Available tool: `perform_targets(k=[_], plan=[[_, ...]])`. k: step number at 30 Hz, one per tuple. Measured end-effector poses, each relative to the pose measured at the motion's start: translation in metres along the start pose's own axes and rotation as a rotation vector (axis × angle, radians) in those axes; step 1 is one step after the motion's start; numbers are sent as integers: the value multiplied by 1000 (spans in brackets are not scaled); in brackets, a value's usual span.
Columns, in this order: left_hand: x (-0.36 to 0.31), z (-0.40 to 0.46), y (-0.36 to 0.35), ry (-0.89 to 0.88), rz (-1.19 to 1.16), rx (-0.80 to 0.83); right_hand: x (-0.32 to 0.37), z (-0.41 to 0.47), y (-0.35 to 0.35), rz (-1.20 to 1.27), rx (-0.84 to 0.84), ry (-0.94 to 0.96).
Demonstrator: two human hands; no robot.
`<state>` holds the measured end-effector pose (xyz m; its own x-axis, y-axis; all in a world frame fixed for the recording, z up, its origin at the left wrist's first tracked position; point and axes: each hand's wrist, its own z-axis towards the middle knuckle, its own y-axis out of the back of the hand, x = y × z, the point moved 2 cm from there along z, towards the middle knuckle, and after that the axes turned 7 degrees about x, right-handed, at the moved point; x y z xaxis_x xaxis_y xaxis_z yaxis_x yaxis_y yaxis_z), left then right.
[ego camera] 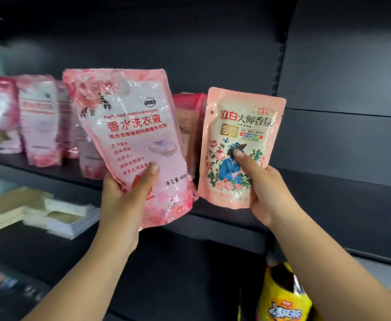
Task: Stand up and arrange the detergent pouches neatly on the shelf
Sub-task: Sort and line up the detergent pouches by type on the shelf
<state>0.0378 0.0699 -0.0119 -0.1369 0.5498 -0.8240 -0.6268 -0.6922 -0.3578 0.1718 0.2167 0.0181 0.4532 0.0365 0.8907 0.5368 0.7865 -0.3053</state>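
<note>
My left hand [125, 200] grips the lower part of a large pink detergent pouch [129, 135] with red Chinese lettering, tilted slightly left and held in front of the dark shelf [224, 218]. My right hand [266, 191] holds a smaller peach-pink pouch [238, 140] with a rose picture, thumb pressed on its front, upright to the right of the large one. Several more pink pouches [37, 121] stand in a blurred row on the shelf at the left, and a red-pink pouch [187, 117] stands behind the two held ones.
The shelf board runs bare to the right of the held pouches. A lower shelf at the left carries flat beige and white packs [39, 209]. A bottle with a yellow label [282, 295] stands below my right forearm. A dark back panel [340, 66] closes the shelf.
</note>
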Motion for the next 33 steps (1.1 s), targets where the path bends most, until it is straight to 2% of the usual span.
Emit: perform_targets(k=[4, 9, 15, 22, 27, 33], plan=[[-21, -8, 49, -6, -28, -105, -25, 11, -47, 21, 77, -15], [-50, -21, 117, -15, -59, -159, -55, 11, -123, 33, 209, -67], [-96, -24, 222, -33, 34, -180, -91, 8, -231, 32, 277, -86], [-155, -11, 378, -15, 86, -277, -145, 12, -369, 32, 210, -41], [-175, 21, 443, 5, 92, -267, -170, 31, -429, -1, 150, -43], [-169, 71, 503, 5, 101, -226, -202, 78, -479, -68, 97, -12]])
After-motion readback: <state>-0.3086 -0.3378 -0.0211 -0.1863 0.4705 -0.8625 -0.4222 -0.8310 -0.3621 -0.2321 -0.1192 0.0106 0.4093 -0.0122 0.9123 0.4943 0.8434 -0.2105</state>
